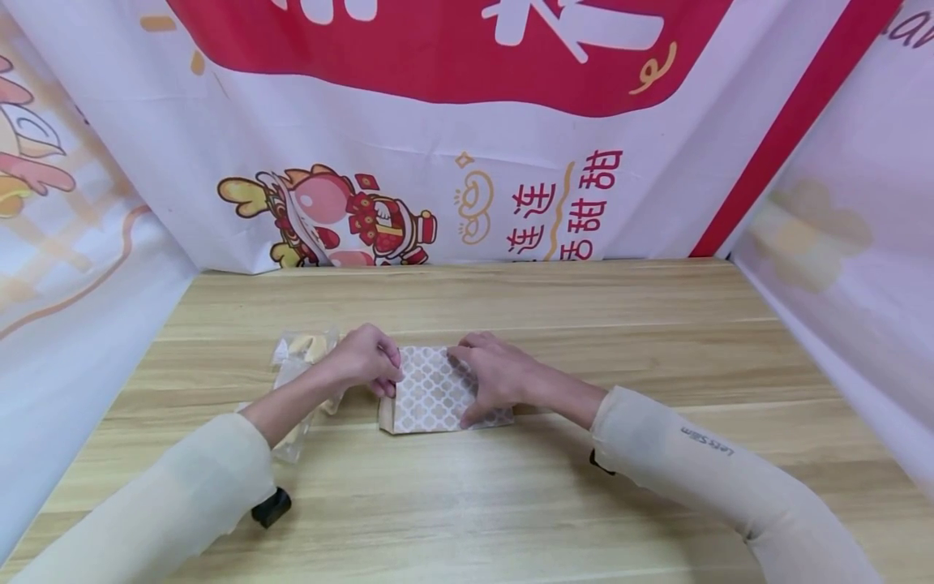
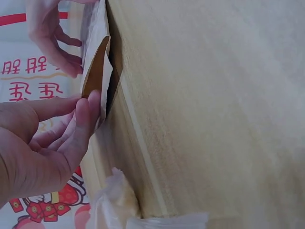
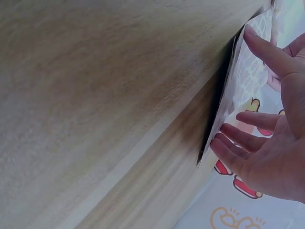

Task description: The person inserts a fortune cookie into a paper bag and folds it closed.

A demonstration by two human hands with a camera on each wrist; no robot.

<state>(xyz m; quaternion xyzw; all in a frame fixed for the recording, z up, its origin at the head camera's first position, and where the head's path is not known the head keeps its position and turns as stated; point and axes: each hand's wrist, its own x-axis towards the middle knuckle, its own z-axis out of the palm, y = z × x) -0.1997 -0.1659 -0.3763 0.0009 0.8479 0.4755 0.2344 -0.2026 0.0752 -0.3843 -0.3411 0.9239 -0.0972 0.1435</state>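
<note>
Paper bag (image 1: 426,397) on desk (image 1: 467,503), beneath right grip (image 1: 499,375), whose loose fingers touch it. Left grip (image 1: 370,361) pinches mouth edge. Probably light, limp, tearable; best taken by edges.

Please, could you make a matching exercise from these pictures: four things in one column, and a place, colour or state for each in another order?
1. left hand
2. right hand
3. paper bag
4. clear packets

A. beige and white lattice pattern
B. touching the bag, thumb spread from fingers
C. lying to the left of the bag
D. pinching the bag's edge

Pairs: 1-D, 2-B, 3-A, 4-C
</note>
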